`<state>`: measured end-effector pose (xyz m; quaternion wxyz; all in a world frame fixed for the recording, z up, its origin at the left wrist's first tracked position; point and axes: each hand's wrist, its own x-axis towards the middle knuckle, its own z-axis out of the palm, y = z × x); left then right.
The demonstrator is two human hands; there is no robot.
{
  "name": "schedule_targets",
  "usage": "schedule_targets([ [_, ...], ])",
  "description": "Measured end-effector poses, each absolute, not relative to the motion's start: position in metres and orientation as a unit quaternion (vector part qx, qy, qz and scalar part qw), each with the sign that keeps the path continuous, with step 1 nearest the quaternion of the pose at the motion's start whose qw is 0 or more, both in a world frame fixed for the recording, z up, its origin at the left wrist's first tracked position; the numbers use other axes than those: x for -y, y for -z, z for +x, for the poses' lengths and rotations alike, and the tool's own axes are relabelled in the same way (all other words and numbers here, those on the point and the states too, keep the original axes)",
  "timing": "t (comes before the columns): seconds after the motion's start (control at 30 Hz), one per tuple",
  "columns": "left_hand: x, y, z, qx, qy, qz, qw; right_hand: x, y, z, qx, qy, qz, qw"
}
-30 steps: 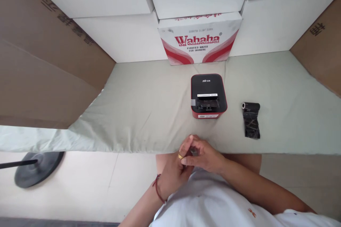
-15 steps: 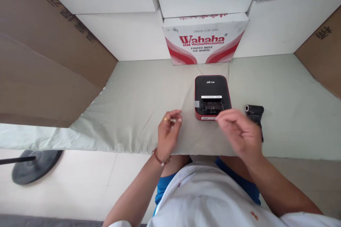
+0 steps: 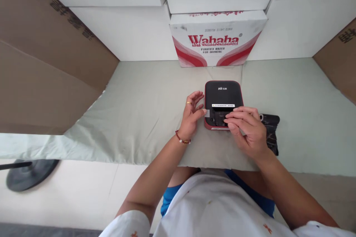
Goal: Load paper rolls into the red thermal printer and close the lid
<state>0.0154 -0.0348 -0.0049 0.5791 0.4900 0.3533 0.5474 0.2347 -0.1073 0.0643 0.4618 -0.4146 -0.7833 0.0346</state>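
A black device with a red rim (image 3: 223, 94) lies flat on the cloth-covered table, with a dark recess in its near half. My left hand (image 3: 191, 116) is at the device's left edge, fingers apart, its thumb by a grey tape patch, and holds nothing. Over the recess, my right hand (image 3: 249, 129) has its fingertips on or just above the device's near right part. Whether anything small is between those fingers is hidden. Just right of this hand lies a black roll of film (image 3: 271, 120), its loose end stretching toward the table's front edge.
A white and red Wahaha carton (image 3: 217, 50) stands behind the device against stacked white boxes (image 3: 144, 33). Brown cardboard (image 3: 50, 74) flanks the left side, and more (image 3: 342, 59) the right. A round black base (image 3: 30, 176) is on the floor at left.
My left hand has moved up and right to the device's side, its fingers spreading. My right hand has come left over the recess. The view has shifted slightly.
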Motion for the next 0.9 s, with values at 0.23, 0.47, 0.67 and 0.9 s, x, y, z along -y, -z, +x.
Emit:
schedule_targets([
  [0.23, 0.024, 0.006, 0.018, -0.306, -0.515, 0.504, 0.622, 0.11, -0.06, 0.236, 0.775, -0.033, -0.426, 0.466],
  [0.47, 0.025, 0.01, 0.016, -0.301, -0.508, 0.508, 0.627, 0.115, -0.058, 0.245, 0.766, -0.019, -0.44, 0.468],
  [0.67, 0.024, 0.016, 0.015, -0.298, -0.512, 0.514, 0.621, 0.111, -0.07, 0.254, 0.787, -0.038, -0.412, 0.457],
  [0.9, 0.024, 0.018, 0.016, -0.254, -0.512, 0.521, 0.634, 0.058, -0.123, 0.262, 0.796, -0.17, -0.503, 0.291],
])
